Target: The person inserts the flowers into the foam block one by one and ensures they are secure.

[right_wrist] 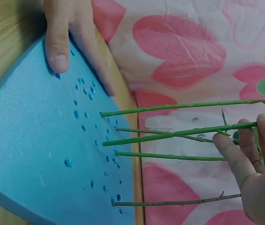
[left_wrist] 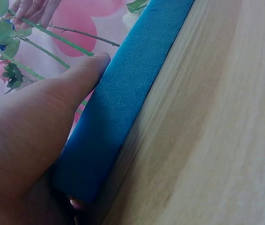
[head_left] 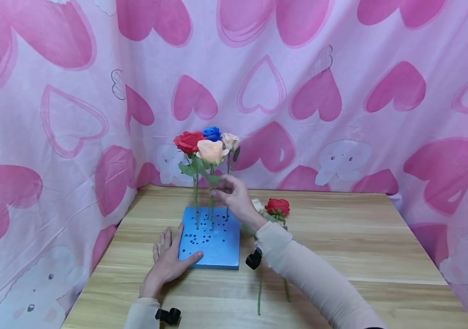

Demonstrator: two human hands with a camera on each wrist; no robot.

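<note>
A blue foam board (head_left: 229, 251) dotted with holes lies on the table, several artificial roses standing in it. My left hand (head_left: 170, 265) rests at its near left corner; the thumb lies over the front edge while straight fingers spread along the left side. With thumb and fingertips, my right hand (head_left: 235, 196) pinches the green stem (right_wrist: 188, 133) of the peach rose (head_left: 211, 151), whose lower end meets the board. A red rose (head_left: 188, 141), a blue rose (head_left: 212, 133) and a pale pink rose (head_left: 230, 141) stand around it. Leaves partly hide the stems.
Right of the board, a second red rose (head_left: 277, 206) and a white rose (head_left: 258, 206) lie on the wooden table (head_left: 340, 237), partly under the right forearm. A pink heart-patterned curtain (head_left: 258, 82) hangs behind the table and at both sides.
</note>
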